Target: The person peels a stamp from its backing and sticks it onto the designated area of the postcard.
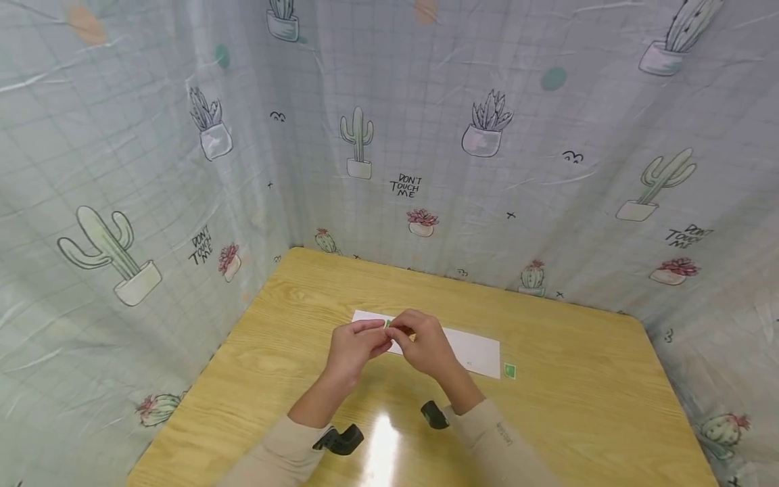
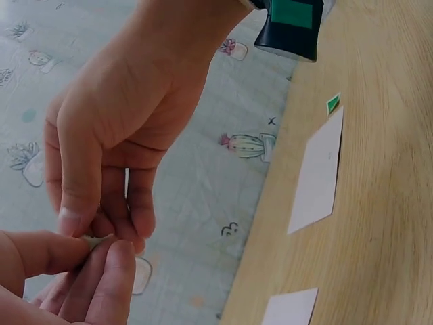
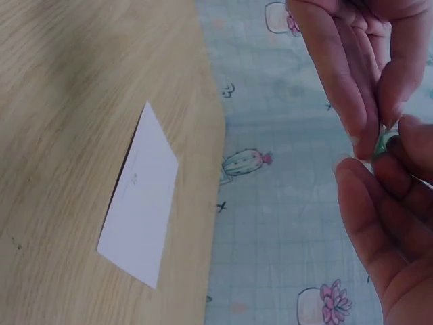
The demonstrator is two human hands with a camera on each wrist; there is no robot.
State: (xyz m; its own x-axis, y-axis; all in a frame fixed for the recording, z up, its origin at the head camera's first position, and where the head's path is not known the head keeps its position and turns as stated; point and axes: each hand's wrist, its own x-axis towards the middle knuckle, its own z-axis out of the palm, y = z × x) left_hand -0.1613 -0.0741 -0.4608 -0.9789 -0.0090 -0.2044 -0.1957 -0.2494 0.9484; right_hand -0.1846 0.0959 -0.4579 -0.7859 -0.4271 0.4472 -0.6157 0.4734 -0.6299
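Observation:
In the head view a small green stamp (image 1: 387,324) is held between both hands, above the white envelopes (image 1: 477,350). My left hand (image 1: 354,348) pinches it with thumb and fingers, coming in from the left. From the right, my right hand (image 1: 425,343) bends at the wrist and grips the same stamp with its fingertips. The right wrist view shows the stamp's green face (image 3: 383,141) among the fingertips, mostly covered. Only a pale edge of the stamp (image 2: 96,240) appears in the left wrist view.
A second green stamp (image 1: 510,370) lies on the wooden table (image 1: 584,365) beside the right end of the envelopes. In the left wrist view one envelope (image 2: 318,172) is apart from another envelope (image 2: 291,308). A cactus-print curtain (image 1: 426,135) hangs behind the table and along its sides.

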